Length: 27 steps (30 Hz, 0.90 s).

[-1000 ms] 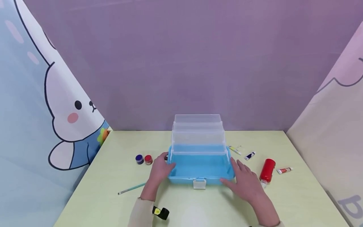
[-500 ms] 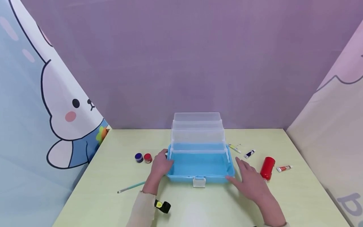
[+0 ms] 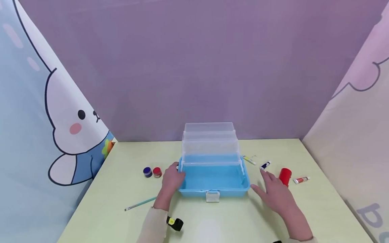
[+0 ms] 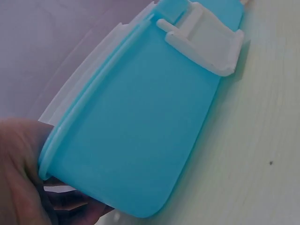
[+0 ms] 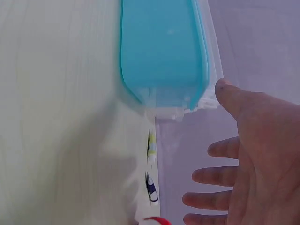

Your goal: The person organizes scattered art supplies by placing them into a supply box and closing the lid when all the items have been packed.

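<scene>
A blue plastic storage box (image 3: 194, 193) stands on the table with its clear lid and trays (image 3: 209, 143) raised at the back. Its white latch (image 3: 212, 196) hangs down in front, seen closer in the left wrist view. My left hand (image 3: 172, 179) grips the box's left end, thumb over the rim and fingers outside. To the right of the box, my right hand (image 3: 275, 194) is held apart from it, with fingers spread and nothing held. That hand partly covers a red bottle (image 3: 284, 177). Its fingertips in the head view are near a dark blue-labelled paint tube (image 3: 265, 165).
Two small paint jars, one blue (image 3: 147, 172) and one red (image 3: 157, 172), stand left of the box. A teal paintbrush (image 3: 140, 204) lies at front left. A yellow paint tube (image 3: 249, 159) and an orange-red one (image 3: 301, 180) lie on the right. A purple wall closes the back.
My right hand has come away from the box's right front corner and shifted right, toward the red bottle and blue tube. The left hand keeps its hold on the box.
</scene>
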Available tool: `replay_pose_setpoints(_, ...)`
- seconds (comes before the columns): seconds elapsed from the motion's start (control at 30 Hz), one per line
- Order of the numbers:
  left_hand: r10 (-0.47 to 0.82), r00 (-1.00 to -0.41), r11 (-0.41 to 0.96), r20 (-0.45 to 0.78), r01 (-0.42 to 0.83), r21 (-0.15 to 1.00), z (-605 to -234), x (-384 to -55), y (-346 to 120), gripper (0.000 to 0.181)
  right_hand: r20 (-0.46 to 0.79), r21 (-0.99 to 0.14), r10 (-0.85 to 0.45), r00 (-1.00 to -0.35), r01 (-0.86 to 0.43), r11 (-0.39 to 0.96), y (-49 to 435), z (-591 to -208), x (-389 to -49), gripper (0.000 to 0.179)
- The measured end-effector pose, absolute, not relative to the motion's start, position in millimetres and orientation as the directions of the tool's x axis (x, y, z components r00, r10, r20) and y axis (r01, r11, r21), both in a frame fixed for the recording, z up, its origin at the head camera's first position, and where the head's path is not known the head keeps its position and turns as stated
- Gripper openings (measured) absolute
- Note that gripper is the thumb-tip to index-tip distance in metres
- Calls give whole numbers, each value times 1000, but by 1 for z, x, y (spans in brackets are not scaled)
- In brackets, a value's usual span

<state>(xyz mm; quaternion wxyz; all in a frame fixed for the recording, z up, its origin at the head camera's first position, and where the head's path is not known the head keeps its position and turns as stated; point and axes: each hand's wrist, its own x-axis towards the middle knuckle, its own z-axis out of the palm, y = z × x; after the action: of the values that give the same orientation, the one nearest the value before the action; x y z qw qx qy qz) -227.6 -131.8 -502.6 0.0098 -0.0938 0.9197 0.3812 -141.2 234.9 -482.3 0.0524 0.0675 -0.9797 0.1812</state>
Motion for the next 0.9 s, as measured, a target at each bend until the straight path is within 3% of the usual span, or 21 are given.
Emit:
replay_pose_setpoints(0.33, -221, -973, 693, -71, -207, 691, -501, -228, -148, 45, 117, -351, -64, -991, -102, 931, 237, -486, -155, 71)
replay_pose_setpoints(0.6, -232, -971, 689, -62, -209, 695, -507, -229, -153, 47, 209, -355, -41, -977, -115, 928, 245, -484, -153, 53)
replay_pose_setpoints(0.9, -213, -975, 650, -63, -189, 736, -513, -225, -155, 47, 104, -364, 85, -991, 41, 931, 266, -479, -146, 45)
